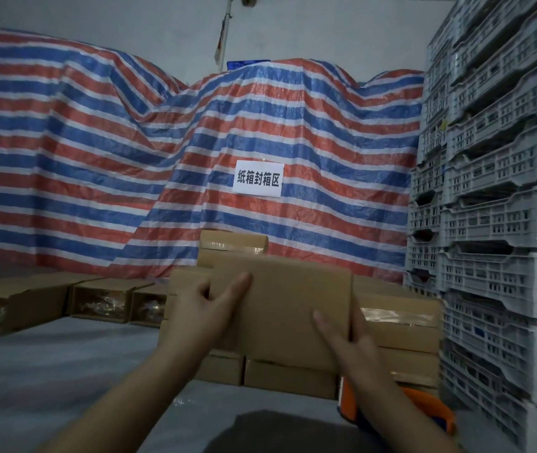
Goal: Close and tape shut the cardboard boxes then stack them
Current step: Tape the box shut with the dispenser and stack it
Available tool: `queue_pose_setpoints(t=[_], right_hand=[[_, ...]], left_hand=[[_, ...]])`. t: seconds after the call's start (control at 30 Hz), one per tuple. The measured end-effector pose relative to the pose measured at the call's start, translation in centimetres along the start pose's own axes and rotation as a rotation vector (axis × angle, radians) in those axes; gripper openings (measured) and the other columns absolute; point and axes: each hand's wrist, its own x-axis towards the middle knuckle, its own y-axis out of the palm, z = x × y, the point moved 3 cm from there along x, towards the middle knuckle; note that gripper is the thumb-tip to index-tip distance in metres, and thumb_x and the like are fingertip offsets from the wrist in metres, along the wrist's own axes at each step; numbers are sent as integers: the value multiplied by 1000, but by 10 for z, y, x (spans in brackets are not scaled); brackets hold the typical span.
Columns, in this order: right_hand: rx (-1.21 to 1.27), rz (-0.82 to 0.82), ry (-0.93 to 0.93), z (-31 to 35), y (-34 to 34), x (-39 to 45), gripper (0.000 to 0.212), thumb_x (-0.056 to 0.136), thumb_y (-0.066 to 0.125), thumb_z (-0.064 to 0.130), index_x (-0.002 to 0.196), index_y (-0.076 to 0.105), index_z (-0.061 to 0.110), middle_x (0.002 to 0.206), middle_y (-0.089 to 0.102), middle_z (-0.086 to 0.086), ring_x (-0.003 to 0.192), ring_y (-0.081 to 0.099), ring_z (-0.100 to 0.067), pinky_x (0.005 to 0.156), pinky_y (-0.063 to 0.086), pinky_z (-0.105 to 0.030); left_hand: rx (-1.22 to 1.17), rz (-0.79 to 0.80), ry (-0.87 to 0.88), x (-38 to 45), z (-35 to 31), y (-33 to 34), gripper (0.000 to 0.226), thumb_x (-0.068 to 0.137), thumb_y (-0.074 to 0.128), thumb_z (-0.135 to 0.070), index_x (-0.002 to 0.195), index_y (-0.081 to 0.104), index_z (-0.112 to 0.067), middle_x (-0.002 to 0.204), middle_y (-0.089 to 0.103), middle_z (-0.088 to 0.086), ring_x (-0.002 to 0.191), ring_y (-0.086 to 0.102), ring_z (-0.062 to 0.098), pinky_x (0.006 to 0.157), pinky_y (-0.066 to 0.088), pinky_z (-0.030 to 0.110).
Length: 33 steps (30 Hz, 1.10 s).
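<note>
leftmost, a row of open cardboard boxes [64, 300] lies on its side along the far edge of the grey floor [48, 371], the open mouths showing packed goods wrapped in clear film. behind them a red, white and blue striped tarpaulin [97, 142] drapes over a tall heap, and a white paper sign [258, 178] with printed black characters is fixed to it near the middle. moving right, the left hand [208, 305] holds the left end of a closed cardboard box [286, 308], thumb lying across the near face and fingers wrapped behind the edge. the box is held up off the floor, tilted with its broad plain face toward the camera, directly in front of a stack of closed boxes [401, 331] whose seams shine with clear tape; one more taped box [233, 245] sits at the back top of that stack, just beyond the held one. the right hand [349, 338] clasps the box's lower right corner, thumb on the near face and fingers curled around the right end. below the right wrist an orange tape dispenser [424, 407] rests on the floor at the foot of the stack. at the right edge, grey slotted plastic crates [496, 191] rise in tall columns, close beside the stack.
</note>
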Motion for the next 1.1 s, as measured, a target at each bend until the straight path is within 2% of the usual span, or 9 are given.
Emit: queue_pose_setpoints(t=[0.2,0.3,0.4,0.47,0.57,0.73,0.9,1.0,1.1], right_hand=[[-69,-54,-150,70,-18,77,80,73,64,70,145,41,44,122,60,12,105,60,-13,76,50,-29],[-35,-87,-123,79,-28,124,59,89,65,55,142,48,36,125,62,4,108,60,-18,84,52,-36],[-6,-102,-52,75,-35,166,57,91,65,54,140,50,30,118,64,4,103,62,-17,72,49,-32],[28,-93,25,67,-37,194,54,90,66,55,135,53,28,112,67,3,99,65,-19,66,49,-32],[43,-54,165,51,-41,237,42,88,66,57,117,63,27,101,72,-1,89,69,-21,58,52,-29],[-52,-23,369,22,-51,299,41,85,66,60,103,61,24,96,64,-11,89,62,-32,70,48,-42],[-104,9,540,-11,-50,336,52,85,65,60,118,58,19,113,63,-19,97,61,-41,72,53,-56],[-113,75,610,-27,-47,349,50,86,64,60,111,63,16,105,66,-18,94,63,-39,70,54,-60],[-107,92,650,-38,-47,358,46,86,66,57,104,65,15,104,67,-18,98,63,-39,82,52,-61]], left_hand=[[-19,15,112,74,-63,34,36,81,60,-65,93,58,-31,95,61,-9,86,59,10,62,48,30],[-30,134,135,113,-71,54,52,89,61,-53,130,51,-22,114,60,-2,100,60,18,75,54,34],[5,226,142,150,-66,73,64,92,61,-46,145,38,-18,130,53,4,110,56,22,93,53,42],[37,291,152,174,-59,88,67,92,61,-45,148,34,-19,134,50,3,111,55,21,91,52,39],[127,364,186,210,-47,108,78,87,65,-49,150,26,-26,135,45,-1,105,52,13,73,47,23],[299,477,214,256,-16,131,94,78,69,-61,151,16,-34,130,41,-6,102,50,6,74,44,17],[625,387,164,287,17,142,99,79,50,-79,155,14,-28,158,28,5,138,37,27,101,35,35],[747,368,179,297,30,147,94,81,41,-81,153,23,-24,156,33,6,137,38,28,105,36,40],[875,354,218,305,36,149,89,83,34,-82,149,34,-22,152,39,7,135,41,28,106,36,43]])
